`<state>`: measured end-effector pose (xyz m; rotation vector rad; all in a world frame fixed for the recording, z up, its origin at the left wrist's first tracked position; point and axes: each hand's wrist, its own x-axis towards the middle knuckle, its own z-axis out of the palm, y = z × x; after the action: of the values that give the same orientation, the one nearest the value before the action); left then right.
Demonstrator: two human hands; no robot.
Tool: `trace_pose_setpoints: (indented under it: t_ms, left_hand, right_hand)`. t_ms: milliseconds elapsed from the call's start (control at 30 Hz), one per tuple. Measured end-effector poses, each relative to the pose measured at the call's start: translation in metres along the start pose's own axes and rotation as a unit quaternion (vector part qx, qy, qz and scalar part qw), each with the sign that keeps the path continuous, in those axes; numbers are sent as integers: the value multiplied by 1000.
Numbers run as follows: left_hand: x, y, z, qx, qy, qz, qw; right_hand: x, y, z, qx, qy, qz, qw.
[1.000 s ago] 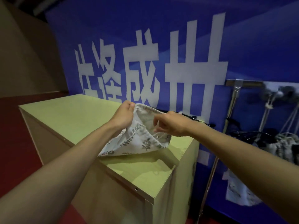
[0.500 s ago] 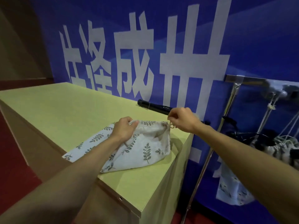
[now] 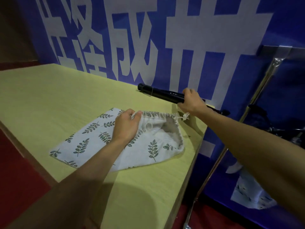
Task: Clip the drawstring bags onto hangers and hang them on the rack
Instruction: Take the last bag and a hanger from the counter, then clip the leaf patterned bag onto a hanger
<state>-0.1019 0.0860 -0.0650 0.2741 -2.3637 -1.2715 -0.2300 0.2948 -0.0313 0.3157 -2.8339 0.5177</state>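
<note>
Left hand (image 3: 127, 125) pinches the mouth of the drawstring bag (image 3: 92, 142); at its 2 o'clock, right hand (image 3: 191, 103) curls round the black hanger bundle (image 3: 158, 94).

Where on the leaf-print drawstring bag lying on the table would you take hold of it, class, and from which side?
Grip the gathered top hem of the drawstring bag, coming from above at its open mouth, which faces the far right edge of the table. The hem is bunched round the cord and stands raised, while the body lies flat. The left hand pinches its left end.
</note>
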Motion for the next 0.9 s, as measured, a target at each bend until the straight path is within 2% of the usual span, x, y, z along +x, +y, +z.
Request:
trace_pose_setpoints:
  t_ms: [333,467,733,833,900]
  left_hand:
    - [14,-3,8,-13,-3,-9,1000]
    - [15,-5,7,-15,-3,-11,1000]
    - [5,3,2,-37,-25,-26,999]
    - [0,9,-5,-90,-16,-72,993]
    - [-5,16,-12,-142,-14,-96,985]
  right_hand:
    - [29,10,24,-146,-8,13,989]
    - [24,5,9,-96,-72,18,993]
    - [-16,-3,-37,-14,-47,3,999]
    - [-37,-10,-62,14,-23,-4,1000]
    - [-55,-18,-85,73,-16,-9,997]
